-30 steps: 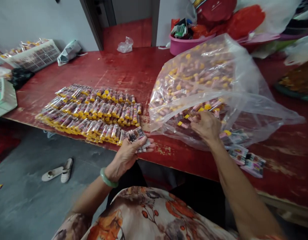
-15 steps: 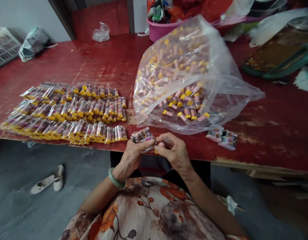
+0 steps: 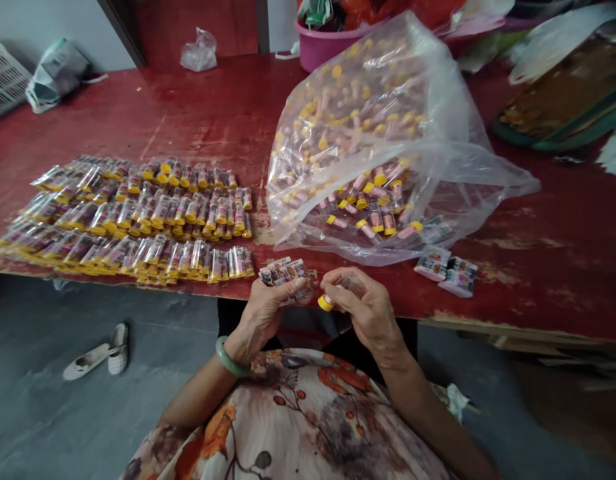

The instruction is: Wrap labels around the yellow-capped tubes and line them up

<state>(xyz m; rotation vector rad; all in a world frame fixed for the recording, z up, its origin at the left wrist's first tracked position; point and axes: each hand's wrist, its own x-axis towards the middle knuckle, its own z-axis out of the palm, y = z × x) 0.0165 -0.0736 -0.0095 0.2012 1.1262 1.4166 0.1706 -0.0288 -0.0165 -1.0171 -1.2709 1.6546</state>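
My left hand [image 3: 268, 307] holds a few small printed cards [image 3: 287, 277] between thumb and fingers, over the table's front edge. Just to its right, my right hand [image 3: 365, 303] is closed around a clear tube with a yellow cap [image 3: 326, 303]; the cap points toward my left hand. The hands are apart. Beyond them, a big clear plastic bag [image 3: 433, 127] lies with its mouth toward me, full of yellow-capped tubes [image 3: 375, 217]. On the left, several rows of filled tubes [image 3: 158, 210] are stacked. Two packs of cards [image 3: 458, 275] rest right of the bag's mouth.
The red table [image 3: 203, 120] bears a crumpled clear bag [image 3: 199, 51], a pink basin [image 3: 323, 48], a white mask-like bundle [image 3: 55, 75] and a large brown container [image 3: 568, 93] at the back right. White shoes [image 3: 118, 350] lie on the floor.
My right hand has moved right, away from the cards, with the yellow-capped tube, whose cap now shows more. The cards in my left hand are spread a little more. The view has shifted slightly.
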